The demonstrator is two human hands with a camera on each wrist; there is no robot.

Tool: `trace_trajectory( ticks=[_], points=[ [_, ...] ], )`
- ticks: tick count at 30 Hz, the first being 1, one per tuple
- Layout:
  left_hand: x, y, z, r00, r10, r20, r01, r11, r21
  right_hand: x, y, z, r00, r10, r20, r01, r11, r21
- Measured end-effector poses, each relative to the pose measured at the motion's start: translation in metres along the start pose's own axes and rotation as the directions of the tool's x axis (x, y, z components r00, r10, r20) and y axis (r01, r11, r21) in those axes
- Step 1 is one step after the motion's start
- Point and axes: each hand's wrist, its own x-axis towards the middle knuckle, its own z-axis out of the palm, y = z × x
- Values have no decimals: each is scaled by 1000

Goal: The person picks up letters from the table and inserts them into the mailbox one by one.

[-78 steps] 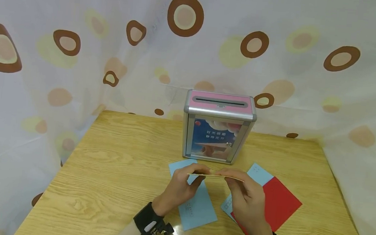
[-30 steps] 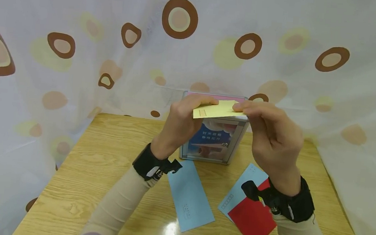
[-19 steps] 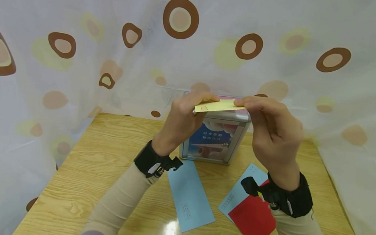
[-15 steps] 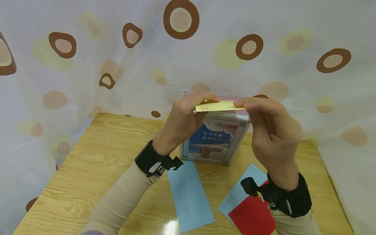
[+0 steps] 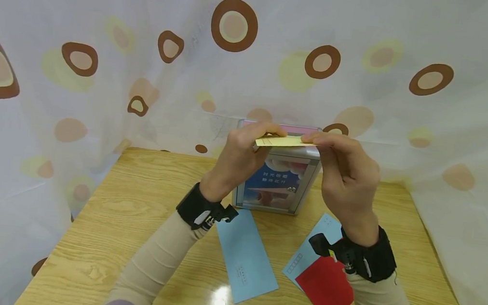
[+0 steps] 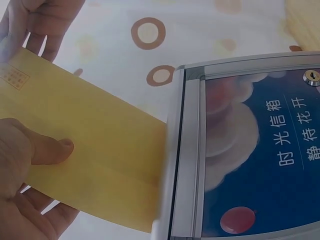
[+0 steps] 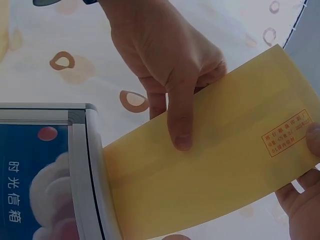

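Observation:
A yellow envelope (image 5: 288, 141) stands over the top of a pink and silver letter box (image 5: 273, 184). My left hand (image 5: 244, 152) grips it, the thumb pressed flat on its near face in the left wrist view. My right hand (image 5: 348, 176) pinches the envelope's upper end near a red printed stamp (image 7: 287, 133). In both wrist views the envelope (image 6: 110, 145) runs down behind the box's top front rim (image 6: 187, 150), so its lower edge is hidden. The hands and envelope also cover the slot in the head view, and how deep the envelope reaches cannot be told.
A light blue envelope (image 5: 245, 259) lies on the wooden table (image 5: 148, 202) before the box. To its right, a red envelope (image 5: 325, 288) partly overlaps another blue envelope (image 5: 304, 254). A patterned cloth (image 5: 180, 84) hangs behind and at the sides.
Both hands have risen from above the table to the box top, carrying the yellow envelope. Over the last half second they sink slightly, and the right hand shifts a little left.

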Motion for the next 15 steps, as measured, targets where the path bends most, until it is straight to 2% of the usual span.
trace_trajectory(
  ticks=[7, 15],
  points=[
    [1, 5, -3, 1000, 10, -4, -10, 1000, -7, 1, 2, -1, 1000, -9, 4, 9, 1000, -25],
    [9, 19, -13, 995, 84, -49, -82, 996, 43, 3, 4, -2, 999, -28, 21, 30, 998, -59]
  ],
)
